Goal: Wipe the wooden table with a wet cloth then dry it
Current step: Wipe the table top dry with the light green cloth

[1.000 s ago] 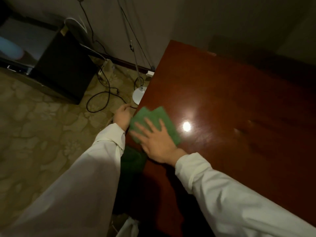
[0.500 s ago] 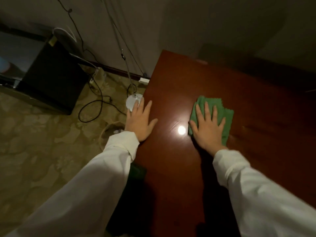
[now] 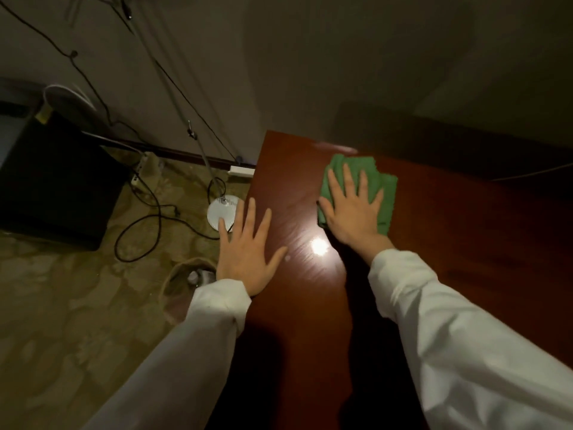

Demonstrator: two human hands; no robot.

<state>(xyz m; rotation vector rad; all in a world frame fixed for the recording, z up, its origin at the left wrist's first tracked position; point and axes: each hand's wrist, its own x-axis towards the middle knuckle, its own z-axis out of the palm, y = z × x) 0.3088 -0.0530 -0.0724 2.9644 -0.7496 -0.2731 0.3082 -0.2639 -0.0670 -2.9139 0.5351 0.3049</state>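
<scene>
Green folded cloth (image 3: pixel 384 193) flat under right hand (image 3: pixel 353 212), glossy table (image 3: pixel 465 243).

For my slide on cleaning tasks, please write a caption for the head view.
Right hand presses a green cloth flat on the wooden table; left hand rests at its edge.

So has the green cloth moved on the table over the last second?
Yes. The green cloth, under the right hand, has gone from the table's left edge toward its far edge by the wall.
</scene>
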